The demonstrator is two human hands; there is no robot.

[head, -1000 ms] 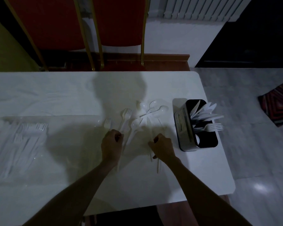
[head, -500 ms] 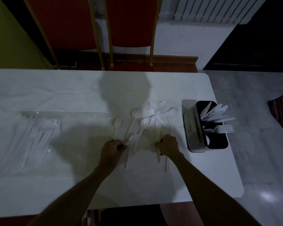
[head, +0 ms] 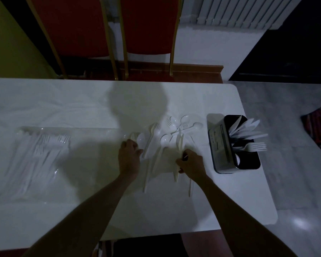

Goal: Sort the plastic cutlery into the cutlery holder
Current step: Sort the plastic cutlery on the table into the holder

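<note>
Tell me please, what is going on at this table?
A person is sorting white plastic cutlery on a white table. The left hand grips a fork, and the right hand grips a few long pieces, probably knives. More loose spoons and forks lie just beyond the hands. The black cutlery holder on the right already holds several sorted pieces.

I count one black cutlery holder [head: 218,145] at the right of the frame, holding one fork [head: 256,147] and a fan of knives [head: 246,127], five or so, too overlapped to number exactly. At centre, four loose forks [head: 154,126] and about six loose spoons [head: 196,125] show. One clear bag [head: 26,129] of forks lies at left; two red chairs [head: 146,25] stand along the top.
</note>
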